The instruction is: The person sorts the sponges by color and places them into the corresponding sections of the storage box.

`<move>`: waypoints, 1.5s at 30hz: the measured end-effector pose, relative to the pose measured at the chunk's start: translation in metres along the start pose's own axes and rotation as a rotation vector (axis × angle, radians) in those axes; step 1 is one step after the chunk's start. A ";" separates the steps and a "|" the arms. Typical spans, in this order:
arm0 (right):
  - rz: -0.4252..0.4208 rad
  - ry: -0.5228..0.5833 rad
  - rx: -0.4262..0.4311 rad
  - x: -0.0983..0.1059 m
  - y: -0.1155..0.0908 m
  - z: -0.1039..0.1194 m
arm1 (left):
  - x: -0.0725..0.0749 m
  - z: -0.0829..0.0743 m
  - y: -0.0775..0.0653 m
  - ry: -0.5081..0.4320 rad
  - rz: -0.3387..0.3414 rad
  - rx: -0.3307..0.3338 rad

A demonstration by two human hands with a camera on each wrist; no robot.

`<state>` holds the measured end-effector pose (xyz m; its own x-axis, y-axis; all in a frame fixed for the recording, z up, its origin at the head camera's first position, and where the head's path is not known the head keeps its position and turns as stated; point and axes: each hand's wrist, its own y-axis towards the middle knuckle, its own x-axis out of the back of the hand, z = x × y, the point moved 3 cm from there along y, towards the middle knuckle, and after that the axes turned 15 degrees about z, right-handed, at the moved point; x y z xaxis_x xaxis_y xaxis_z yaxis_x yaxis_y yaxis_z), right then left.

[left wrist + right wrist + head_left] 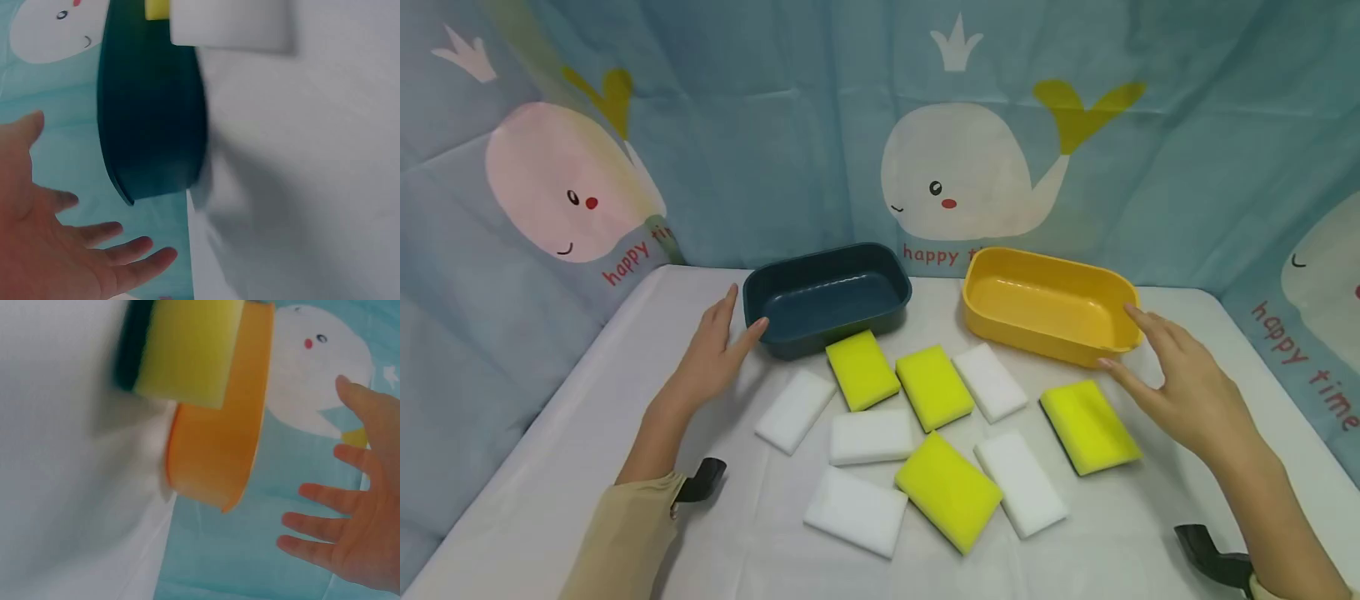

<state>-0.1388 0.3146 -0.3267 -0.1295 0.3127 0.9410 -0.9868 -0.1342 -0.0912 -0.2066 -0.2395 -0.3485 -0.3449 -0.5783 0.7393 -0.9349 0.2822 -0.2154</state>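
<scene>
My left hand hovers by the left end of a dark teal basin, fingers spread and holding nothing; the left wrist view shows the same gap beside the basin. On the other side, my right hand is at the right end of a yellow basin, its fingers apart and nothing in them. In the right wrist view a yellow sponge with a dark green backing lies before the yellow basin. Several yellow sponges and several white sponges lie scattered between the hands.
A white cloth covers the table. Behind both basins hangs a blue curtain printed with whales. Black wrist mounts stick out from both forearms. One yellow sponge touches or nearly touches the teal basin's front.
</scene>
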 end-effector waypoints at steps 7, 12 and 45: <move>0.029 0.026 0.028 -0.001 0.000 0.011 | 0.004 -0.005 0.009 -0.207 -0.002 0.032; 0.042 0.057 0.047 -0.003 -0.001 0.016 | 0.003 -0.005 0.010 -0.421 -0.040 0.069; 0.296 0.135 0.089 -0.022 0.002 0.011 | -0.002 0.012 0.020 -0.937 -0.074 0.062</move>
<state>-0.1364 0.2976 -0.3441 -0.4267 0.3686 0.8259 -0.8928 -0.3176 -0.3195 -0.2262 -0.2418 -0.3617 -0.1864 -0.9809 -0.0557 -0.9507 0.1944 -0.2417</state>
